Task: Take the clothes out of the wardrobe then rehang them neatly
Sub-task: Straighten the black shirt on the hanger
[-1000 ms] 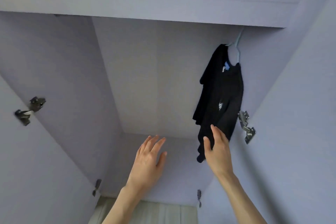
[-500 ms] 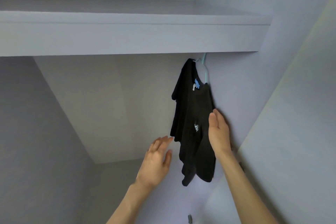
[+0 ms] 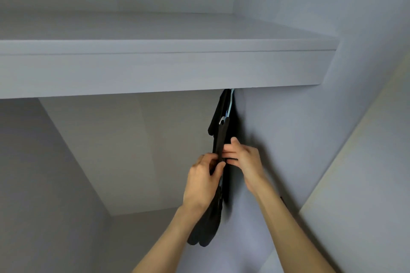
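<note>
where the head view looks up into the wardrobe, a black garment hangs edge-on from a pale blue hanger at about one o'clock, just under the shelf and close beside the right inner wall. the left hand has curled fingers pinching the cloth's near edge, thumb on top. the right hand, at its three o'clock side, has fingers closed round the fabric too. both hands almost meet at mid-height of the garment; its lower end hangs behind the left wrist.
</note>
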`<move>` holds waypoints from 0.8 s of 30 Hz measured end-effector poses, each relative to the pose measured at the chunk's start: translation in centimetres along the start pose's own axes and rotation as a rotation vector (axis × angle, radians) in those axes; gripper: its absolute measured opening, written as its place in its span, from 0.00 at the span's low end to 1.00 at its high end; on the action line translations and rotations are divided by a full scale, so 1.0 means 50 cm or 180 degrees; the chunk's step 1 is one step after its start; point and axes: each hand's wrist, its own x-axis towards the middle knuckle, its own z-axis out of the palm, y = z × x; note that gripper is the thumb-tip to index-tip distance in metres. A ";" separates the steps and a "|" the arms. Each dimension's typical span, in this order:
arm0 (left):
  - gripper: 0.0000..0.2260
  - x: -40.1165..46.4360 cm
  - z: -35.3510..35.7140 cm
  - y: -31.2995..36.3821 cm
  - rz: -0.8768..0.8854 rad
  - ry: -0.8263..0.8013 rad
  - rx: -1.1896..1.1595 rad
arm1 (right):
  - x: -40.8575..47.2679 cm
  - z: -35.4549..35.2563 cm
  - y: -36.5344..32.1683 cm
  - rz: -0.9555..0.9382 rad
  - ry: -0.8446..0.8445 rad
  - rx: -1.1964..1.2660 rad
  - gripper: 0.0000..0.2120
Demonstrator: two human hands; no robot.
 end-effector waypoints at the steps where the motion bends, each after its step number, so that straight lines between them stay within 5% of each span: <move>1: 0.05 0.001 0.001 0.000 0.0024 0.0022 -0.0011 | 0.012 0.005 -0.010 -0.0012 -0.0015 -0.0109 0.13; 8: 0.04 0.007 -0.001 -0.015 -0.0022 0.0094 0.0053 | 0.102 0.049 -0.047 -0.0178 0.0093 -0.1151 0.10; 24: 0.12 -0.083 -0.060 -0.082 -0.0352 -0.0494 0.0011 | 0.054 0.069 -0.042 -0.0765 -0.0072 -0.1065 0.05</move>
